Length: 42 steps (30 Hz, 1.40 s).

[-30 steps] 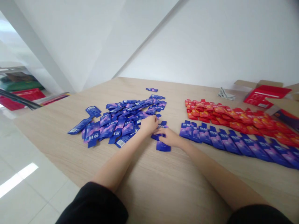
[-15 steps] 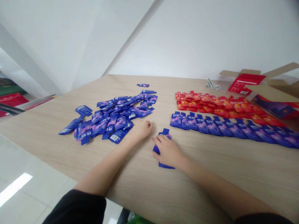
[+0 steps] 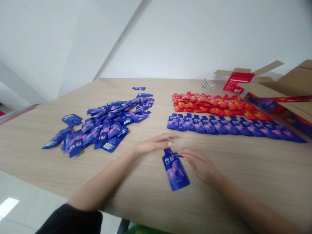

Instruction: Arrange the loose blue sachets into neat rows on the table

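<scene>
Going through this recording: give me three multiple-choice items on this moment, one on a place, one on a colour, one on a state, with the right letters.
1. Where does the lone blue sachet lie?
A) Inside the cardboard box
B) On the wooden table
C) On the loose blue pile

2. What colour are the sachets behind the neat blue row?
A) Green
B) White
C) Red-orange

3. How is the left hand set?
A) Open, fingers stretched out
B) Clenched in a fist
C) Gripping the sachet

1: B, it lies flat, the right hand at its top end.
2: C, their colour shows plainly.
3: A, its fingers extend above the sachet.
</scene>
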Tool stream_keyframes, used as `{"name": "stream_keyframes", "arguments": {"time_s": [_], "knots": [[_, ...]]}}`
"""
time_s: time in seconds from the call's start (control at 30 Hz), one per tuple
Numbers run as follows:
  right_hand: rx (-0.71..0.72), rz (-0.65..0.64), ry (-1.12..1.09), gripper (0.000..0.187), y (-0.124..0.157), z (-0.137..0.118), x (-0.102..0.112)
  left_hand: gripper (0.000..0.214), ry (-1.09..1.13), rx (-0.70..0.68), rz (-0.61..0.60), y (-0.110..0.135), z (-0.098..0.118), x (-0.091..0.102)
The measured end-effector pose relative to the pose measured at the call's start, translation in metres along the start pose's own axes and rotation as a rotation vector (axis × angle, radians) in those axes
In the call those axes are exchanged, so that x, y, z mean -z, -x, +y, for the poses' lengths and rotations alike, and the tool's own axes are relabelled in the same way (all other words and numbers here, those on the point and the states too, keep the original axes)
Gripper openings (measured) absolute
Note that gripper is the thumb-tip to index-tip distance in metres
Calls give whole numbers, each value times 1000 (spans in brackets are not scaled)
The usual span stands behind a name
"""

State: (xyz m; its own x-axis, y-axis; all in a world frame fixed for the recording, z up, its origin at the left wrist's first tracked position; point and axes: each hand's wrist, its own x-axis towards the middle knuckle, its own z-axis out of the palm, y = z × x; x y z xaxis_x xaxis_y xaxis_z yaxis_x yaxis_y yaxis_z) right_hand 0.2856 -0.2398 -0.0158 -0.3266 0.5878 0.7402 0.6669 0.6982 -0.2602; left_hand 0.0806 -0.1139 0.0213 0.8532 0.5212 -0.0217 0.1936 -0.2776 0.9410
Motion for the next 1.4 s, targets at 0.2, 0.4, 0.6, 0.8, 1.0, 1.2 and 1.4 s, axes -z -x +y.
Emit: {"name": "stream_keyframes", "arguments": {"time_s": [0.2,0.4,0.6,0.8,1.0,1.2,1.4], "knots": [[-105,76,-21,19,-17,-3,44,25,-33,-54,-261,-3,18,-20],[-276,-150,146,29,-16,11,68,22,59,-47,73,-29,14,-25],[-289,140,328,21,-25,42,76,29,-37,-137,247,-59,6,-6],[-87,270,382,32,-36,100,35,33,-641,-140,502,-88,-45,7],[-24,40,417,49,-37,149,-16,36,-903,-40,427,-89,-72,-2],[-50,-92,444,43,-31,159,-42,36,-902,-55,421,-87,-72,-2],[-64,-148,449,37,-27,152,-52,32,-819,-104,450,-88,-76,-1]]}}
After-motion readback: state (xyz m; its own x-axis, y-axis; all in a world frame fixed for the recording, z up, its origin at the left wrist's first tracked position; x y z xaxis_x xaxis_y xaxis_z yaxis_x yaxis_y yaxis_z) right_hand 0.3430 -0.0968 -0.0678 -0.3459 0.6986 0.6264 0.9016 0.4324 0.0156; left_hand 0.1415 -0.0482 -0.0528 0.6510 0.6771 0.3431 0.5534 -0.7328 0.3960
